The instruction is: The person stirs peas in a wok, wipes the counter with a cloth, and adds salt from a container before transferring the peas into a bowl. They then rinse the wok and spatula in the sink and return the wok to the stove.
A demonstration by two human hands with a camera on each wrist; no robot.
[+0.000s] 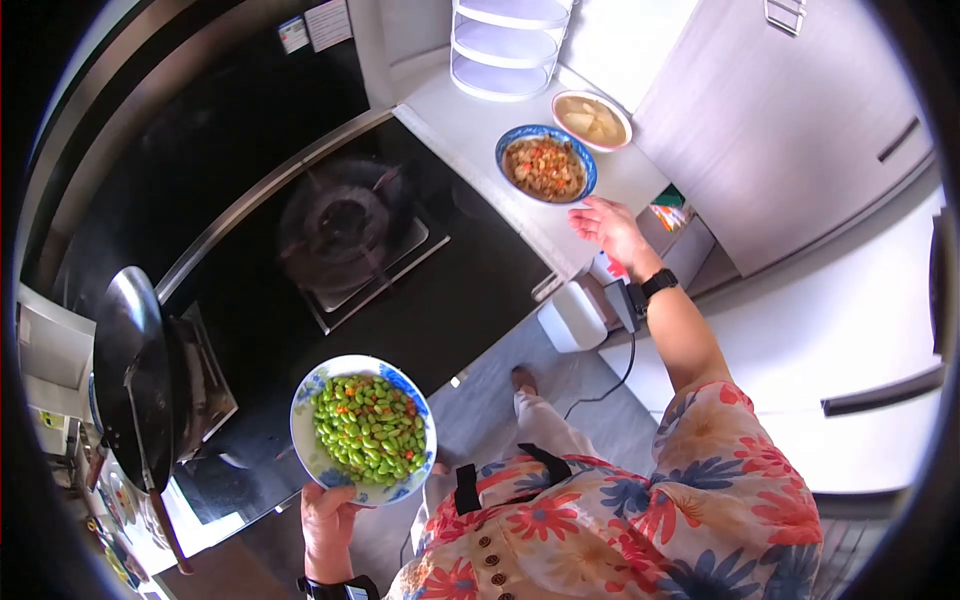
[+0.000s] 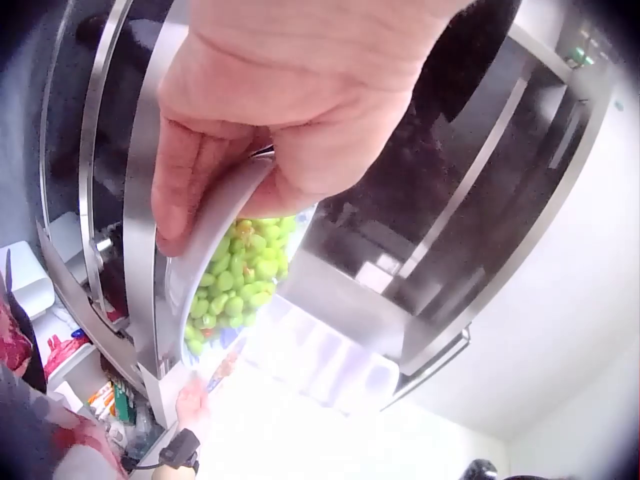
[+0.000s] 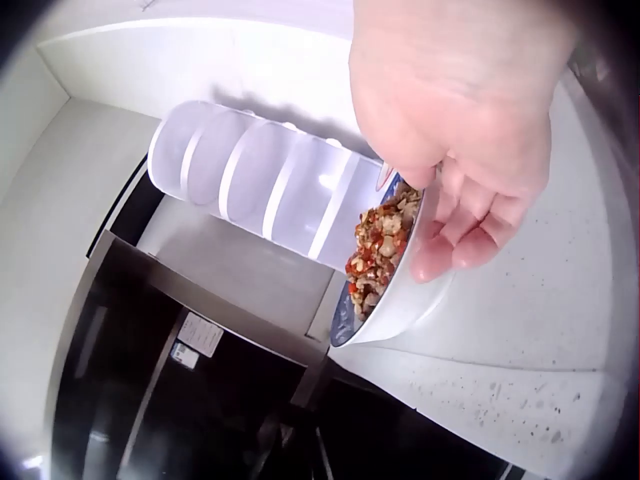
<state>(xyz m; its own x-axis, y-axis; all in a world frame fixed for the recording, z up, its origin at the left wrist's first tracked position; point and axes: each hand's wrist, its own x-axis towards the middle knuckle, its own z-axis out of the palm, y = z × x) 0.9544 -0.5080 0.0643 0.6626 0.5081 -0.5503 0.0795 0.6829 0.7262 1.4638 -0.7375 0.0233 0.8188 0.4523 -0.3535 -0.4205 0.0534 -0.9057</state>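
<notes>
My left hand (image 1: 328,515) pinches the rim of a white and blue patterned bowl (image 1: 303,440), thumb on the inside edge and fingers beneath. Shelled green beans (image 1: 368,425) with small red bits fill that bowl, which is held in front of the stove's edge. At the counter's near side, my right hand (image 1: 612,235) is beside a blue-rimmed bowl (image 1: 502,150) of chopped meat with red pieces (image 3: 380,250). Its loosely bent fingers (image 3: 465,240) lie along the bowl's white outer wall in the right wrist view, without wrapping round it.
A second bowl (image 1: 625,130) with pale pieces in liquid stands behind the meat bowl. White tiered racks (image 1: 503,50) rise at the counter's back. On the black stove (image 1: 440,270) are a bare burner (image 1: 345,225) and, at left, a tilted wok (image 1: 130,370) with a long-handled utensil.
</notes>
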